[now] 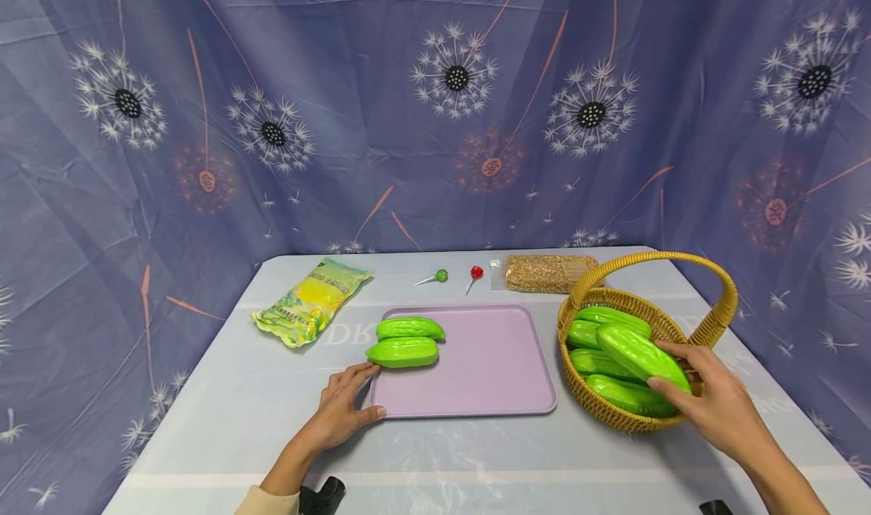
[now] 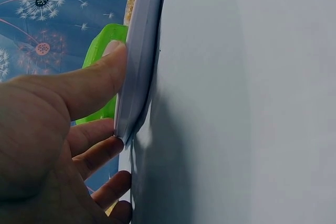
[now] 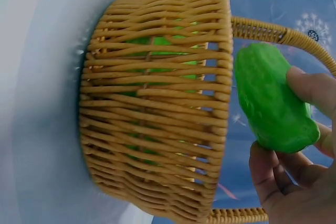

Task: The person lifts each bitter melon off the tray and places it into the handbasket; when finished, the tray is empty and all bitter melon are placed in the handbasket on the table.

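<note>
My right hand grips a bright green bitter melon over the wicker basket, thumb on one side and fingers on the other. In the right wrist view this bitter melon is above the basket rim. Several more bitter melons lie inside the basket. My left hand holds the near left corner of the lilac tray, its thumb on the near rim and fingers at the left edge. Two bitter melons lie side by side at the tray's left.
A yellow-green packet lies at the back left. Behind the tray are a green lollipop, a red lollipop and a clear bag of grain. The basket's handle arches over it. A patterned curtain hangs behind the table.
</note>
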The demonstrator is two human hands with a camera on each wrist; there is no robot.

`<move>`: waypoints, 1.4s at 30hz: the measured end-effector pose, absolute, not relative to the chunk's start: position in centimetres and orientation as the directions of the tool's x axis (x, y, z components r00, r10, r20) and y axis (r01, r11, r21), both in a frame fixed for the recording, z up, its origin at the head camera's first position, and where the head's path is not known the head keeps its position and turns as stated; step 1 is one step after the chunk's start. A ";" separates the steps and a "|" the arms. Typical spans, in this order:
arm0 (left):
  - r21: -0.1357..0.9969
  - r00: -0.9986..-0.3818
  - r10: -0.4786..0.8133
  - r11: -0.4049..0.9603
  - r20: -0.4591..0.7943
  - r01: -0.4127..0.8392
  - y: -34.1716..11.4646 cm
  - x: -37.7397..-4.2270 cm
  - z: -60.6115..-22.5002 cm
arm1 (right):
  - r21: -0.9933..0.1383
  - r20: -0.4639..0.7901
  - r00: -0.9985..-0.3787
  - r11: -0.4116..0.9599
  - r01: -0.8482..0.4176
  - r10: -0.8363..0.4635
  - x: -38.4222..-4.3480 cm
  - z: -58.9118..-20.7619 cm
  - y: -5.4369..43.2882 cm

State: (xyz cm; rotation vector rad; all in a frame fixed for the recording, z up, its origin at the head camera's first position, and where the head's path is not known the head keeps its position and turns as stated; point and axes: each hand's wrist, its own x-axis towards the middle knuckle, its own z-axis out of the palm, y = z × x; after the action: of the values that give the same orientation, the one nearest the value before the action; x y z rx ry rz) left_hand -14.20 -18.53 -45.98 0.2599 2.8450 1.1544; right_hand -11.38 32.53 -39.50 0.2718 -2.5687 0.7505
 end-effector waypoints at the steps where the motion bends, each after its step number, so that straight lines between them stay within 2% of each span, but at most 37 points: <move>1: 0.697 -0.984 0.178 0.705 0.006 0.132 -18.5 -14.2 -46.0 | -0.462 0.471 -0.881 0.835 -0.298 -0.054 -11.5 -39.6 32.6; 9: 0.694 -0.985 0.175 0.709 0.000 0.126 -18.5 -14.2 -45.9 | -0.433 0.506 -0.862 0.856 -0.283 -0.029 -12.4 -40.6 33.0; 14: 0.693 -0.985 0.174 0.710 0.001 0.126 -18.5 -14.2 -45.9 | -0.392 0.502 -0.865 0.894 -0.215 0.011 -12.9 -41.1 33.2; 31: 0.703 -0.985 0.174 0.699 0.009 0.130 -18.5 -14.1 -45.9 | -0.390 0.423 -0.893 0.921 -0.023 0.156 -13.7 -41.9 32.3; 42: 0.703 -0.984 0.179 0.698 0.012 0.135 -18.6 -14.1 -46.0 | -0.367 0.379 -0.909 0.930 0.024 0.174 -14.2 -42.6 32.4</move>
State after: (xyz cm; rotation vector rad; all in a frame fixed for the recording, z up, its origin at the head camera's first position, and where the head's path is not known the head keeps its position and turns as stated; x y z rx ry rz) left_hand -14.13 -18.55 -45.95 0.2634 2.8414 1.1691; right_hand -14.18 32.41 -42.56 -0.1437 -2.6741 0.5019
